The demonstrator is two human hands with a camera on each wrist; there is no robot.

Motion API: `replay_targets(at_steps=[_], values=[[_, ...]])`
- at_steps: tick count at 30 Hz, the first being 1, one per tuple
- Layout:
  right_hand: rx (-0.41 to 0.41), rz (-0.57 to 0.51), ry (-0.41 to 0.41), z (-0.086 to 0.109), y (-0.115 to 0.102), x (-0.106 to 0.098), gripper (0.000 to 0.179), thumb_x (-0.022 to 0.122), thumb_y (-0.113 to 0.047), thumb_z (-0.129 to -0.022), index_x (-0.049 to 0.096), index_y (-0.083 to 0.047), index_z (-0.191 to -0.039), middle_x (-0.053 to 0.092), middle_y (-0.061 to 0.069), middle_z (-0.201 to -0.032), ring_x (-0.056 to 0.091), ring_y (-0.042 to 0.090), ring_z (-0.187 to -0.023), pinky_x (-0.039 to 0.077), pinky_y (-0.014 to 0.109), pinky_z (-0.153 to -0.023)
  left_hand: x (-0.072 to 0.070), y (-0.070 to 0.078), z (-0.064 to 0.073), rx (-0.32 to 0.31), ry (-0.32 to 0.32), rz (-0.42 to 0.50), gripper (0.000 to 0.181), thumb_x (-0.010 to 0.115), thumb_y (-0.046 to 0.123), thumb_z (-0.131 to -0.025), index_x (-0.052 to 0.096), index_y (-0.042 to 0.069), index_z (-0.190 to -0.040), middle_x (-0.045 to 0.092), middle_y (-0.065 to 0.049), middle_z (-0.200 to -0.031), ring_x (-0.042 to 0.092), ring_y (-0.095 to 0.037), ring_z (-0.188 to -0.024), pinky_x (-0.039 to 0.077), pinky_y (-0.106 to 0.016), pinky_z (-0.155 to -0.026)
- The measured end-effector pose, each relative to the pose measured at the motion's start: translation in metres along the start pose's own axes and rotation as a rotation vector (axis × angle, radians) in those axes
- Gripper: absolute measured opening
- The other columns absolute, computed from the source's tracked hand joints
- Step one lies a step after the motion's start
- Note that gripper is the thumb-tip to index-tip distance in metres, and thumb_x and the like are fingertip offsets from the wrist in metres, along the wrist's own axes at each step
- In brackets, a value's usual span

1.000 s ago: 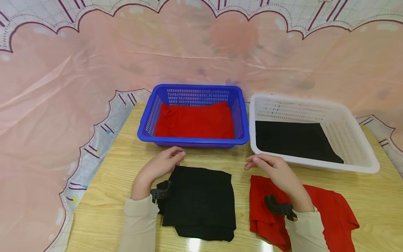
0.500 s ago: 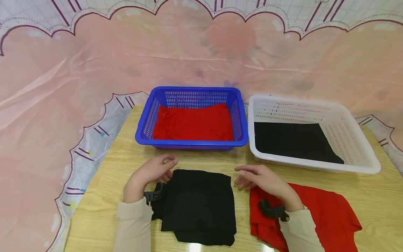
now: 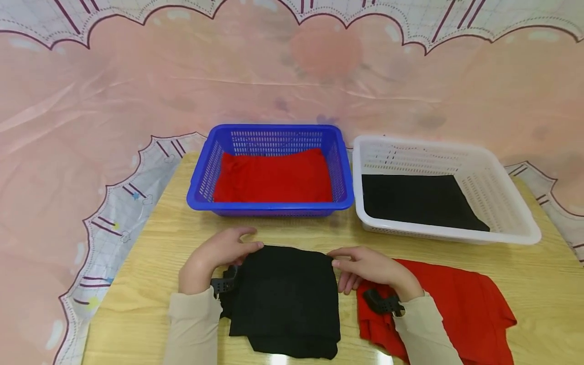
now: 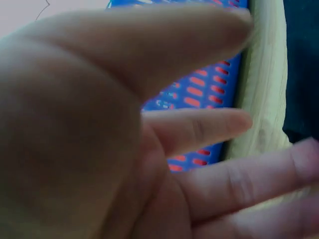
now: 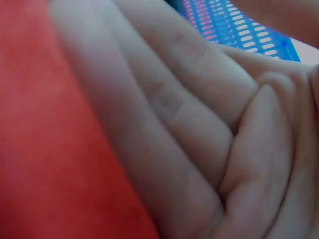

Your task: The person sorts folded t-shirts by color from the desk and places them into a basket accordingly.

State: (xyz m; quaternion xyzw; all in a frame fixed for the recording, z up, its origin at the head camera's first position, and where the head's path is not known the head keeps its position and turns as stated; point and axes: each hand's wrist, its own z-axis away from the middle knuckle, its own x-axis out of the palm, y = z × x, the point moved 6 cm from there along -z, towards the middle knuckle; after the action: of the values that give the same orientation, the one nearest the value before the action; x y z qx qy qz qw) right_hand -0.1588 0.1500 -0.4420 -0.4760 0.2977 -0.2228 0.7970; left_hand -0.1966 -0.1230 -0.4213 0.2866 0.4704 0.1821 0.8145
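Observation:
A folded black cloth [image 3: 287, 299] lies on the table in front of the person, its lower layers showing at the left and front edges. The left hand [image 3: 219, 256] is at its far left corner; in the left wrist view the fingers [image 4: 239, 189] are spread and nothing is between them and the thumb. At the far right corner, the right hand [image 3: 371, 266] has its thumb and forefinger tips close by the cloth's edge. Its fingers [image 5: 164, 104] are extended in the right wrist view. Beneath the right wrist spreads a loosely folded red cloth [image 3: 465, 304].
Behind the black cloth stands a blue basket [image 3: 269, 206] with red cloth [image 3: 278, 177] inside. To its right is a white basket [image 3: 438, 231] holding black cloth [image 3: 415, 200]. Wooden tabletop [image 3: 132, 304] shows at the left. A patterned pink sheet [image 3: 228, 81] hangs behind.
Both hands have come down toward the near side, to the black cloth's far corners. The right hand has moved left, off the white basket's front rim. The view has shifted slightly.

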Motion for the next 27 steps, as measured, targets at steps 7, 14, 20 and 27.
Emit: replay_targets(at_steps=[7,14,20,27], values=[[-0.012,-0.003,-0.007,0.004,-0.001,-0.005,0.051,0.057,-0.026,-0.087,0.040,-0.014,-0.133,0.059,0.006,-0.071,0.059,0.020,-0.070,0.051,0.031,-0.069,0.006,0.016,-0.006,0.067,-0.042,0.033,0.066,0.063,0.045,-0.078,0.043,0.014,-0.133,0.060,0.001,-0.083,0.055,-0.012,-0.070,0.046,-0.030,-0.069],[-0.065,0.026,0.048,-0.005,0.000,0.002,0.054,0.061,-0.021,-0.085,0.039,-0.020,-0.134,0.047,-0.002,-0.063,0.045,0.010,-0.060,0.041,0.025,-0.064,0.001,0.019,0.005,0.097,-0.056,0.025,0.063,0.062,0.044,-0.079,0.046,0.010,-0.131,0.064,-0.001,-0.096,0.059,-0.015,-0.085,0.046,-0.036,-0.081],[-0.076,-0.161,0.150,-0.007,0.004,-0.001,0.058,0.059,-0.012,-0.086,0.033,-0.014,-0.138,0.059,0.007,-0.085,0.058,0.019,-0.078,0.050,0.033,-0.074,0.002,0.016,-0.002,0.128,-0.021,0.028,0.065,0.064,0.041,-0.078,0.045,0.010,-0.131,0.058,-0.006,-0.108,0.054,-0.020,-0.099,0.042,-0.039,-0.087],[-0.058,-0.249,0.213,-0.007,0.006,-0.007,0.058,0.059,-0.009,-0.085,0.035,-0.012,-0.137,0.053,0.007,-0.085,0.056,0.017,-0.074,0.052,0.038,-0.068,-0.002,0.008,0.001,0.007,0.047,-0.135,0.057,0.061,0.056,-0.073,0.059,0.011,-0.108,0.059,-0.001,-0.097,0.053,-0.016,-0.085,0.044,-0.037,-0.077]])
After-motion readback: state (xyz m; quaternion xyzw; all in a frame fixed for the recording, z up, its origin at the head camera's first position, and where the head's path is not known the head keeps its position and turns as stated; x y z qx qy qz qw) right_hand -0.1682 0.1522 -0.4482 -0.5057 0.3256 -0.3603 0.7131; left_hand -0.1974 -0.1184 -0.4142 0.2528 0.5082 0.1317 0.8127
